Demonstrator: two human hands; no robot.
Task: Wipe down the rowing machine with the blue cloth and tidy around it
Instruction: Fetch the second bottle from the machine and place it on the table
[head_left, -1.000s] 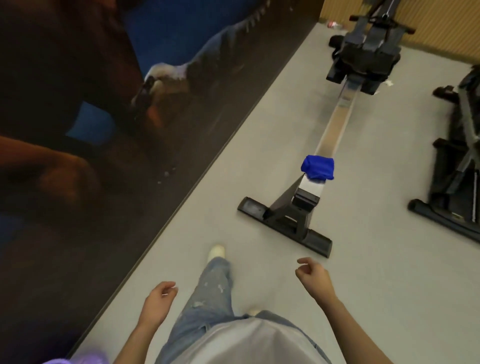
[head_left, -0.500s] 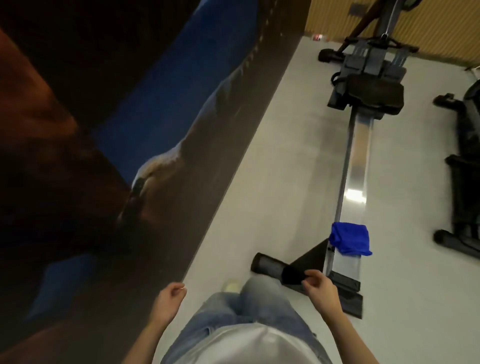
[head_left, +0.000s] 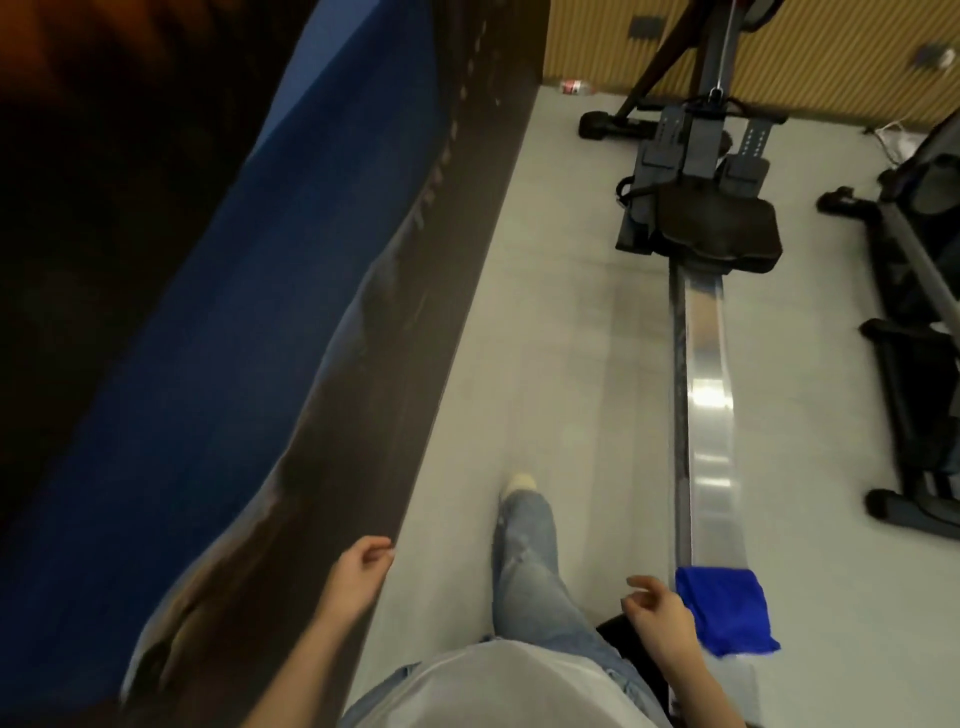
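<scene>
**Almost at the cloth, both hands free**

You stand beside the near end of the long black rowing machine with its shiny metal rail (head_left: 709, 415), between it and the dark mural wall (head_left: 260, 364) on your left. The folded blue cloth (head_left: 724, 616) lies draped across the rail at that near end, likely left there so it is ready to start a pass along the length of the machine.

Your right hand (head_left: 657, 613) hangs just beside the cloth's left edge, fingers loosely curled and holding nothing; whether it touches the fabric is hard to tell. Your left hand (head_left: 358, 571) is empty too, half curled, swinging close to the wall as you step.

The black padded seat (head_left: 719, 223) sits at the far end of the rail, which leaves the bare metal between it and the cloth open for wiping. That stretch looks like the sensible place to begin once you take hold of the cloth.

For the tidying, note a small bottle or can (head_left: 571, 85) lying on the grey floor (head_left: 545, 338) at the far corner by the ribbed yellow wall (head_left: 831, 47).
</scene>
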